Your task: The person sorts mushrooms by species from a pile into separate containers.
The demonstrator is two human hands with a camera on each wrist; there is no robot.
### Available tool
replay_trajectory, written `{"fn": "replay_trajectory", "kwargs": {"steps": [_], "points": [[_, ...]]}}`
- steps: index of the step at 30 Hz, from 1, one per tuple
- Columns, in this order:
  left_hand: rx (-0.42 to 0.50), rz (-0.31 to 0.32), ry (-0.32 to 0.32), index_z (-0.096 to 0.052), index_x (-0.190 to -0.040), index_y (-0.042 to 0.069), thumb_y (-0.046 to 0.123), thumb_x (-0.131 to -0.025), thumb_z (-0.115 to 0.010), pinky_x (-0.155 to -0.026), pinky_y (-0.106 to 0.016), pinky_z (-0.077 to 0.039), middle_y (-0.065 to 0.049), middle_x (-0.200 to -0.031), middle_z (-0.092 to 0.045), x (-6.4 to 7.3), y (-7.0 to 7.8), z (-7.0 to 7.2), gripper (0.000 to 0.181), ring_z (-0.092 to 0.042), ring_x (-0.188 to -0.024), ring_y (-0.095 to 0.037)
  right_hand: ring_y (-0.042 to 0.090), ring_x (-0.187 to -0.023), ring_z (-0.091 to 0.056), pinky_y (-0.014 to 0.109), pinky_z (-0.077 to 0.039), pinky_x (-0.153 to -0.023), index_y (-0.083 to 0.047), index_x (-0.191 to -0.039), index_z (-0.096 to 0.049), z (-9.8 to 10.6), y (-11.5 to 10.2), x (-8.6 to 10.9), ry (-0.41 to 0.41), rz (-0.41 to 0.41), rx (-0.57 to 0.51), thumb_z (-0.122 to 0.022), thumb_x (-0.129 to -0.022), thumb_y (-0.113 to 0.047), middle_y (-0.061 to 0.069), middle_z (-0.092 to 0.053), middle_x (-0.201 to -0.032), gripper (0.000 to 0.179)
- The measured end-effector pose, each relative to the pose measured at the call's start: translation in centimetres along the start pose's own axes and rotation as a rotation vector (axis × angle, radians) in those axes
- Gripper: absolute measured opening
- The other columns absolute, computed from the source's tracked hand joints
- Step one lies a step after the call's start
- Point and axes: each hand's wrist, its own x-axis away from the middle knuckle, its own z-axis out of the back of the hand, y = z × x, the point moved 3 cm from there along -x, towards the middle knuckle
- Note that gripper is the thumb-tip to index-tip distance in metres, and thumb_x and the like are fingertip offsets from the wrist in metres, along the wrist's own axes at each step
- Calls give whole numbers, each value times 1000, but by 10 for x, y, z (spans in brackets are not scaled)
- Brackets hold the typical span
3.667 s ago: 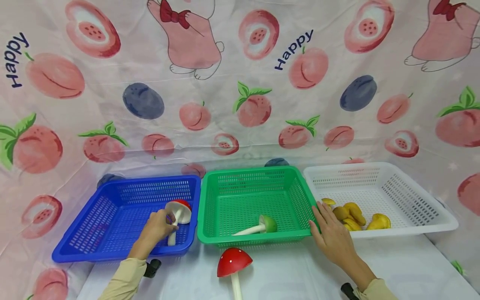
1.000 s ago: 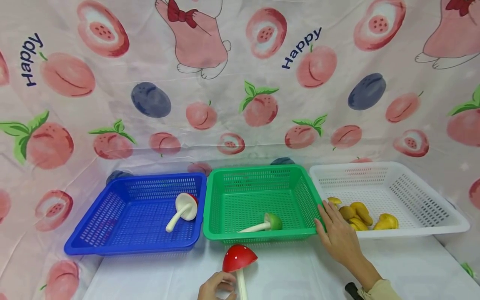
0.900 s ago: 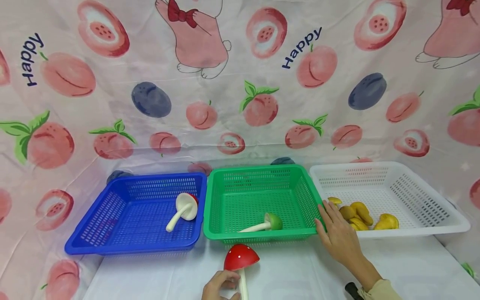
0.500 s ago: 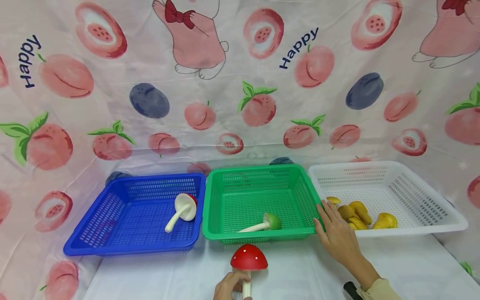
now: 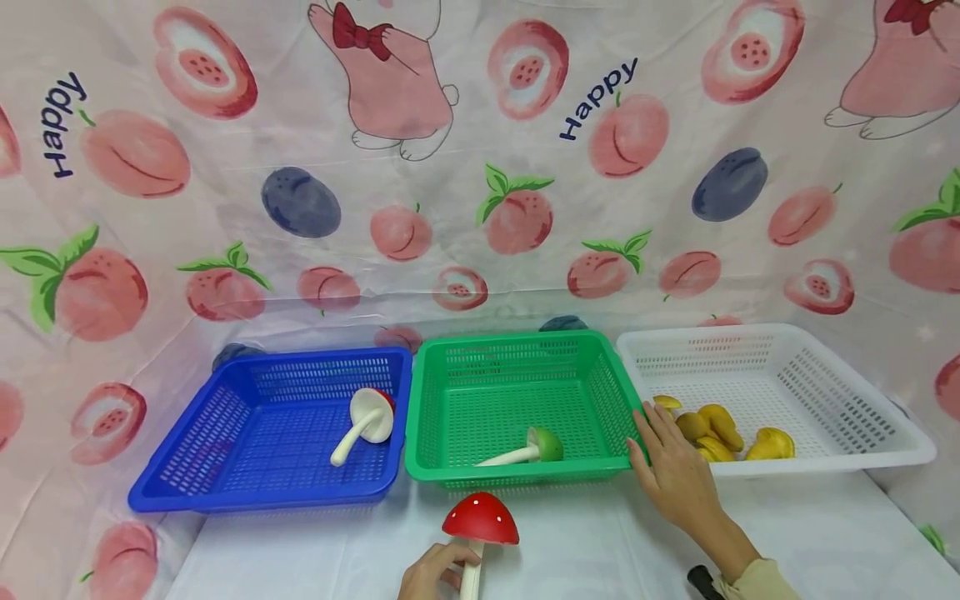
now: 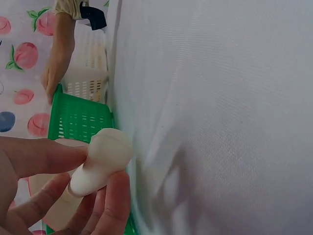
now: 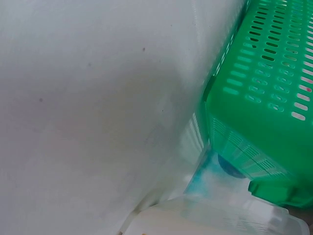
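My left hand [image 5: 433, 572] pinches the white stem of a toy mushroom [image 5: 482, 520] with a red, white-dotted cap, in front of the green basket [image 5: 517, 472]. The left wrist view shows the thumb and fingers around the stem [image 6: 100, 159], the cap beyond mostly hidden. Flat and with fingers extended, my right hand [image 5: 677, 479] rests on the neighbouring rims of the green basket and the white basket [image 5: 840, 461]. Another red mushroom [image 5: 367, 419] lies in the blue basket [image 5: 247, 500], stem toward the front. Inside the green basket is a green-capped mushroom [image 5: 542, 446].
Several yellow mushrooms [image 5: 723, 429] sit in the white basket's front left corner. The three baskets stand side by side on a white cloth [image 5: 585, 550], before a hanging fruit-print cloth [image 5: 450, 200].
My left hand has let go of the red mushroom in the blue basket and taken the front one by its stem. That mushroom swung right, then back left. The right hand stays put.
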Motion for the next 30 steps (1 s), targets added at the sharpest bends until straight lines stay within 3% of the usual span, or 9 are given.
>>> {"fn": "replay_trajectory", "kwargs": {"steps": [7,14,21,30], "points": [[32,-2,-13,-58,-96,11,25,-66,-75,-63,-24,-49,0,-90,-52,9,8,11,38,-53,-70,-5,30,-123,-34,51,-41,-85,1,-122,-50,-1,0,1,-3,-1,1,-52,-85,-27,18,-43,-129,46],[95,47,6,-57,-97,9,9,-68,-70,-52,-23,-49,-5,-94,-51,16,22,29,32,-54,-73,-14,31,-122,-36,51,-41,-84,1,-122,-50,-2,1,1,-5,6,5,-52,-86,-27,18,-43,-129,46],[104,51,123,-57,-98,10,0,-64,-66,-51,-24,-50,-8,-96,-51,23,35,50,36,-56,-76,-16,34,-119,-38,52,-42,-83,1,-122,-50,-1,1,1,-1,16,4,-54,-85,-26,19,-43,-129,46],[95,71,266,-57,-97,10,-6,-65,-66,-53,-23,-51,-10,-99,-51,25,40,73,37,-54,-80,-22,34,-119,-39,51,-42,-82,1,-122,-50,-2,2,2,-1,10,11,-53,-85,-26,18,-43,-130,46]]}}
